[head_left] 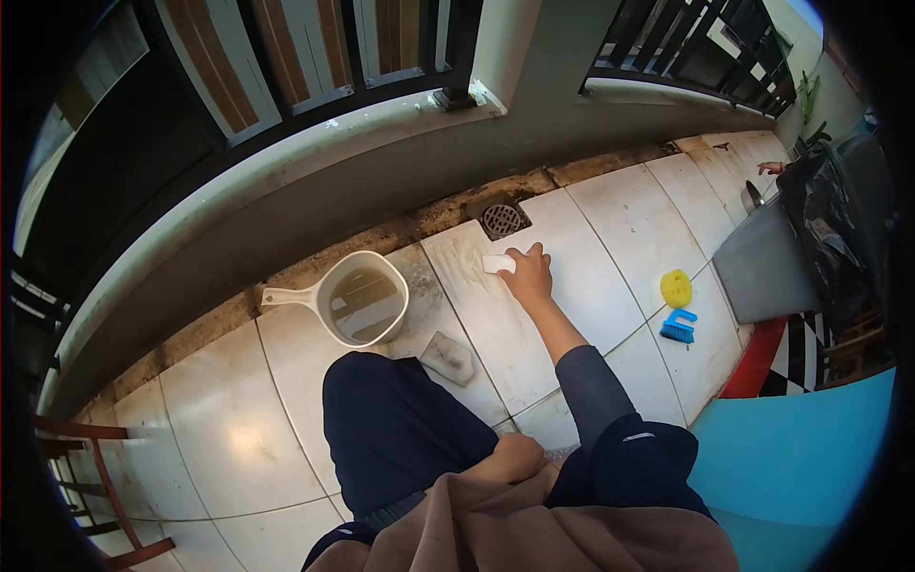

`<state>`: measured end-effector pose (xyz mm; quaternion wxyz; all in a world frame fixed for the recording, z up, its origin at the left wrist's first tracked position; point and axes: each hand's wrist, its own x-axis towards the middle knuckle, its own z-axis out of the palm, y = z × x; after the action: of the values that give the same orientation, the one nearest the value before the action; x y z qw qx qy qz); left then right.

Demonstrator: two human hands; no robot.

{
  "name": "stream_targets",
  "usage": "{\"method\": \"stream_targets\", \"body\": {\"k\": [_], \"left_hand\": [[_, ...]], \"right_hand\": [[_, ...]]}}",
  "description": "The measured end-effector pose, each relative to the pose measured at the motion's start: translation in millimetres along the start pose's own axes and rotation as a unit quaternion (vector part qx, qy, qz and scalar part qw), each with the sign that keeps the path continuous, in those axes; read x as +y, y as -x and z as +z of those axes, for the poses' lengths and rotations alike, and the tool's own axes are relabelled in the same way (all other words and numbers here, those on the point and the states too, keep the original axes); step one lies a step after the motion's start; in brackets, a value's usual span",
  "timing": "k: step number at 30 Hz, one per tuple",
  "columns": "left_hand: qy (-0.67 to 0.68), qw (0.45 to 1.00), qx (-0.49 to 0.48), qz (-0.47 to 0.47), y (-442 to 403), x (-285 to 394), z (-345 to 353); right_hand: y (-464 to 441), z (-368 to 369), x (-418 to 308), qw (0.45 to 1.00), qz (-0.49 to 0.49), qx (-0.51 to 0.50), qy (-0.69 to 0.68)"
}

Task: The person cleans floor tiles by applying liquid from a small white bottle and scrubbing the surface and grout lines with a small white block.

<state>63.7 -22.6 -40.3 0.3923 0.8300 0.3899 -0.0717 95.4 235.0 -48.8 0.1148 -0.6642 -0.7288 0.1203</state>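
My right hand point(530, 275) reaches forward over the tiled floor and grips a white sponge-like block point(497, 263), pressed on a tile with brownish smears. Just beyond it is a round drain grate point(501, 220). My left hand point(518, 458) is curled closed near my lap; its fingertips are hidden. To the left, a white long-handled dipper point(403, 297) holds murky water point(365, 310). A dirty grey-white block point(448, 358) lies on the tiles between the dipper and my knee.
At right lie a yellow round scrubber point(676, 288) and a blue brush point(678, 326). Beyond them stands a grey bin point(762, 267) with a black liner, and another person's hand point(771, 168) shows behind it. A low wall point(381, 181) with railings borders the floor. Wooden legs point(110, 486) stand at left.
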Motion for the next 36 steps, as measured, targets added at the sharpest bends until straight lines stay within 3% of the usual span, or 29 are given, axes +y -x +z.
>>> {"method": "stream_targets", "body": {"k": [5, 9, 14, 18, 30, 36], "left_hand": [[-0.012, 0.999, 0.008, 0.035, -4.0, -2.8, 5.5], [0.014, 1.0, 0.007, 0.003, 1.0, 0.1, -10.8], [0.007, 1.0, -0.026, 0.007, -6.6, -1.0, -4.8], [-0.044, 0.998, -0.014, 0.049, -8.0, -8.1, 9.0], [-0.01, 1.0, -0.017, -0.018, 6.5, 1.0, -10.8], [-0.049, 0.998, 0.018, 0.033, -2.4, -3.6, 9.5]], "right_hand": [[-56.7, 12.4, -30.8, 1.0, 0.009, 0.01, 0.006], [-89.2, 17.9, -44.8, 1.0, 0.023, -0.001, 0.01], [-86.8, 14.3, -42.2, 0.999, 0.038, -0.028, 0.013], [-51.1, 6.6, -24.3, 0.999, 0.02, -0.036, 0.023], [189.2, -39.7, 83.8, 0.999, -0.036, -0.038, -0.014], [166.3, -34.4, 73.2, 0.998, -0.061, -0.014, -0.007]]}}
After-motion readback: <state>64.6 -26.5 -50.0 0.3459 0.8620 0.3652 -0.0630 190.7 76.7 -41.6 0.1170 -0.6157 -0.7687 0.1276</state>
